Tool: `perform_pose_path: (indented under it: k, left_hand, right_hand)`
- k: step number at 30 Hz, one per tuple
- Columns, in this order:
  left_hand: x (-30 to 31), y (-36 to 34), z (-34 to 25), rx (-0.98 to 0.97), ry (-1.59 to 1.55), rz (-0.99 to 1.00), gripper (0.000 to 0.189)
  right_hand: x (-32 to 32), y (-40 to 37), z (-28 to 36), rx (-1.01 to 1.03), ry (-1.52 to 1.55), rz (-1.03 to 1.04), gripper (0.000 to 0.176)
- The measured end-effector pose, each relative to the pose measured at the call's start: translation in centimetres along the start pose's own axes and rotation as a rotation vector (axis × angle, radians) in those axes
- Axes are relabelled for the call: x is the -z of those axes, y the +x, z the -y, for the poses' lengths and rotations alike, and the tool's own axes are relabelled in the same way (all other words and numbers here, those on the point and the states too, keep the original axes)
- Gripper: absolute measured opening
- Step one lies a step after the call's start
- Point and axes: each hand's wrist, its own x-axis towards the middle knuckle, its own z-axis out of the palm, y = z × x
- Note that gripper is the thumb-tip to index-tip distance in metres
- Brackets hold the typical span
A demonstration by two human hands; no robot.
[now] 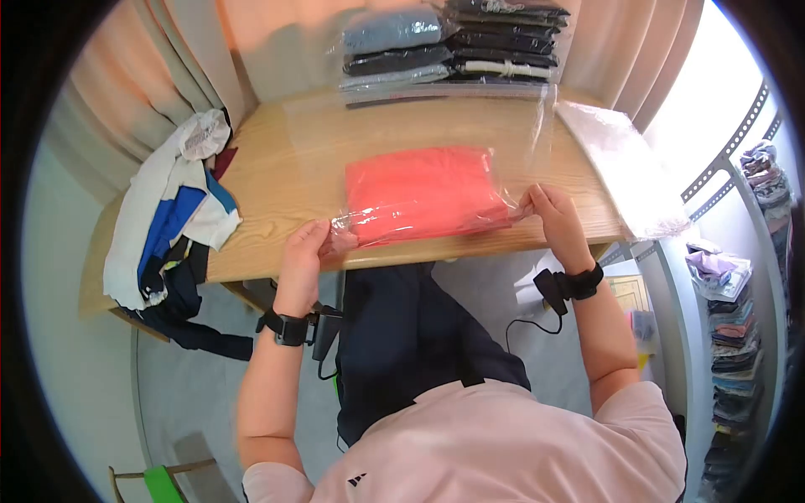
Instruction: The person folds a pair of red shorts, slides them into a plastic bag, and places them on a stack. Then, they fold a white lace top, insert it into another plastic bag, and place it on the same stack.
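Observation:
A folded coral-red garment (423, 189) lies inside a clear plastic bag (524, 142) at the front edge of the wooden table. The bag's transparent far part spreads flat behind the garment. My left hand (306, 243) pinches the bag's near left corner, fingers closed on the film. At the near right corner, my right hand (549, 205) is closed on the plastic in the same way, a little farther from my body. Between the two hands the near edge of the bag is stretched and creased.
Bagged folded clothes (449, 50) stand in two stacks at the back. Loose garments (168, 210) heap over the table's left end. A pile of clear bags (625, 168) lies at the right, beside a metal shelf (683, 318) with folded clothes. A chair (163, 482) stands lower left.

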Motion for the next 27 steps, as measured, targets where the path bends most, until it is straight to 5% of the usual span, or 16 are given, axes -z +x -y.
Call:
perform_pose_path:
  k: [12, 19, 21, 22, 24, 27]
  left_hand:
    - [-1.1, -0.2, 1.9, 0.022, 0.170, -0.140, 0.030]
    - [-1.0, -0.1, 1.7, 0.165, 0.203, -0.122, 0.028]
    - [-0.9, 0.0, 1.7, 0.174, 0.180, -0.135, 0.027]
    - [-0.9, 0.0, 1.7, 0.185, 0.178, -0.136, 0.027]
    - [-1.1, -0.1, 1.5, 0.191, 0.184, -0.139, 0.027]
    - [-1.3, -0.4, 1.1, 0.194, 0.196, -0.131, 0.028]
  right_hand:
    - [-3.2, -2.3, -1.3, -0.204, 0.117, -0.429, 0.036]
    - [-3.1, -2.1, -1.4, -0.246, 0.132, -0.484, 0.029]
    - [-3.3, -2.3, -0.8, 0.018, -0.014, -0.715, 0.019]
    - [-3.8, -2.6, 0.5, 0.031, -0.007, -0.712, 0.019]
    - [-5.7, -3.4, 3.0, 0.423, -0.467, -0.679, 0.023]
    - [-9.1, -2.6, 3.7, 0.580, -0.667, -0.206, 0.027]
